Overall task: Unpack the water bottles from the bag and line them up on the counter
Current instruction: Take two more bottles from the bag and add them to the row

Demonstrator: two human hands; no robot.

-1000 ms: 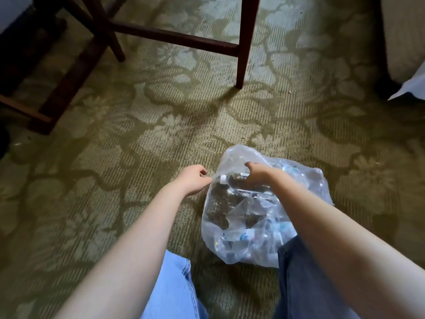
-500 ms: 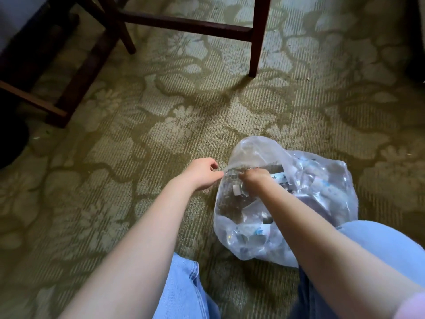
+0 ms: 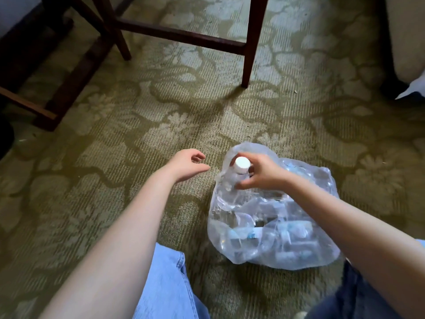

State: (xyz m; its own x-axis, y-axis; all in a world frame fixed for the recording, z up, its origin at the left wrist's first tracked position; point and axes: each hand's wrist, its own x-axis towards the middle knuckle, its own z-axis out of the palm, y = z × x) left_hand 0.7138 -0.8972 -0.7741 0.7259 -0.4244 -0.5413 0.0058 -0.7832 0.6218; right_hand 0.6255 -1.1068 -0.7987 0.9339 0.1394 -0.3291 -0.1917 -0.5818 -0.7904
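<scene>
Extraction step, I'd say: right hand (image 3: pixel 259 173) gripped the bottle (image 3: pixel 242 163) at the bag's (image 3: pixel 276 233) eleven o'clock; left hand (image 3: pixel 187 165) hung slack, empty. Next: lift clear.

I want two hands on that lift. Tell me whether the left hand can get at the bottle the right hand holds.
Probably yes. The left hand hovers empty beside the bag, only carpet between; the bottle's neck pokes out, though the right hand covers its far side.

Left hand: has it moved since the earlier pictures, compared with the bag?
Yes. The left hand was at the rim of the bag; now it is off it, to the left, with carpet between.
</scene>
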